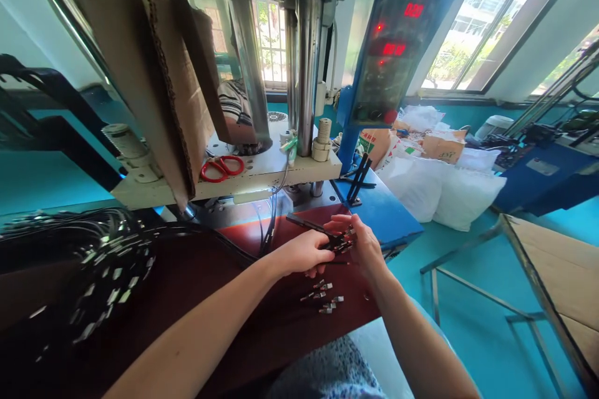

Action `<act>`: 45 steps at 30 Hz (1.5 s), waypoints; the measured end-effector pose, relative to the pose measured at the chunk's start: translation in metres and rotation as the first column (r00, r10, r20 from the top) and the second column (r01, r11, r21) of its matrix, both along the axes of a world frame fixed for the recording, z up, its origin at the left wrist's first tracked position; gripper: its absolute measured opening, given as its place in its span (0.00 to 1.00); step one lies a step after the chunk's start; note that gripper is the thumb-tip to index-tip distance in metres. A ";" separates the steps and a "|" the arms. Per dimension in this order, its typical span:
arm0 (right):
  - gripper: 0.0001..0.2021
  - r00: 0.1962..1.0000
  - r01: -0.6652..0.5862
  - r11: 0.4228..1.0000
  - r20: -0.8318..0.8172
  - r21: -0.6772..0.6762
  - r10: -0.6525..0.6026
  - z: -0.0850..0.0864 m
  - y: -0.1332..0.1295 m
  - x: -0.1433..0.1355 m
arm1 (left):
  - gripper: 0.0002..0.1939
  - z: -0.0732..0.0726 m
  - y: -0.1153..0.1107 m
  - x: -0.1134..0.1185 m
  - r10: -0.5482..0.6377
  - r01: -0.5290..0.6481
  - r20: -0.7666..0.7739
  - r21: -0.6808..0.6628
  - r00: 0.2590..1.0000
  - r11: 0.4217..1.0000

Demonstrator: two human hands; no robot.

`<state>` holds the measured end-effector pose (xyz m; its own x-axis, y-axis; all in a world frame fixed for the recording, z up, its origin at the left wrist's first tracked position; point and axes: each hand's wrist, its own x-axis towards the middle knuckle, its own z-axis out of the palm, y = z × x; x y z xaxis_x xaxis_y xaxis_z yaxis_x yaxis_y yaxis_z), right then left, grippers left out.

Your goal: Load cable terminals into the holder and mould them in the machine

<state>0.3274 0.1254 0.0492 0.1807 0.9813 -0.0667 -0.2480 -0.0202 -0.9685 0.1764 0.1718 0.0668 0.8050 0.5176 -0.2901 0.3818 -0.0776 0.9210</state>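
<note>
My left hand (306,254) is closed round a dark bar-like holder (304,222) whose far end sticks out to the upper left. Small metal plug connectors (347,240) show at its right end, between my two hands. My right hand (367,244) has its fingers curled over these connectors; the exact grip is partly hidden. Several loose connectors (327,297) lie on the dark red tabletop (281,324) just below my hands.
A press machine (306,75) stands ahead, with red-handled scissors (222,168) on its ledge. Bundled black cables (112,268) with metal ends lie left. A control panel (390,50) shows red digits. Right are white sacks (421,187) and a metal-framed table (556,274).
</note>
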 end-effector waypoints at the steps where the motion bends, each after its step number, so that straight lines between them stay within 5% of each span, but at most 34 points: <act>1: 0.25 1.000 -0.010 1.000 0.013 -0.006 0.010 0.001 0.000 -0.003 | 0.05 -0.001 0.000 0.004 0.001 -0.001 0.014 -0.008 1.000 1.000; 12: 0.21 0.988 -0.127 0.982 0.107 0.142 0.113 -0.007 0.004 -0.001 | 0.07 -0.015 -0.009 0.011 0.059 -0.031 0.123 -0.220 0.991 0.975; 21: 0.27 0.915 -0.246 0.969 0.331 0.007 0.230 0.000 0.008 -0.007 | 0.17 -0.016 -0.007 0.030 0.073 -0.030 0.167 -0.248 0.983 0.968; 27: 0.26 0.858 -0.302 0.953 0.432 -0.008 0.276 -0.010 0.019 0.007 | 0.12 -0.035 -0.005 0.009 0.187 -0.056 0.284 -0.414 0.940 0.909; 29: 0.22 0.723 -0.233 0.972 0.672 0.017 0.161 -0.014 0.021 0.019 | 0.11 -0.041 -0.006 -0.001 0.267 -0.085 0.321 -0.483 0.909 0.871; 31: 0.19 0.380 -0.214 0.977 0.921 -0.005 0.088 -0.018 0.019 0.027 | 0.10 -0.044 -0.007 -0.007 0.333 -0.112 0.345 -0.527 0.878 0.842; 34: 0.16 -0.158 -0.175 0.976 0.982 -0.128 0.101 -0.023 0.008 0.027 | 0.10 -0.044 -0.009 -0.012 0.391 -0.161 0.373 -0.518 0.842 0.840; 35: 0.14 -0.261 -0.145 0.978 0.959 -0.152 0.110 -0.024 0.003 0.025 | 0.10 -0.043 -0.010 -0.012 0.401 -0.183 0.373 -0.500 0.837 0.846; 37: 0.11 -0.344 -0.097 0.981 0.930 -0.171 0.128 -0.024 -0.004 0.020 | 0.11 -0.042 -0.010 -0.013 0.408 -0.216 0.365 -0.464 0.837 0.859; 39: 0.08 -0.294 -0.117 0.967 0.938 -0.227 0.184 -0.023 -0.007 0.020 | 0.11 -0.041 -0.010 -0.014 0.403 -0.235 0.346 -0.436 0.847 0.869; 41: 0.04 -0.151 -0.178 0.942 0.954 -0.283 0.258 -0.021 -0.009 0.024 | 0.11 -0.041 -0.010 -0.014 0.395 -0.247 0.319 -0.417 0.861 0.875; 43: 0.02 0.079 -0.235 0.921 0.938 -0.312 0.338 -0.021 -0.012 0.030 | 0.11 -0.041 -0.012 -0.014 0.396 -0.271 0.278 -0.396 0.875 0.877; 45: 0.02 0.401 -0.255 0.903 0.813 -0.345 0.423 -0.024 -0.018 0.033 | 0.11 -0.042 -0.014 -0.014 0.391 -0.296 0.236 -0.354 0.890 0.887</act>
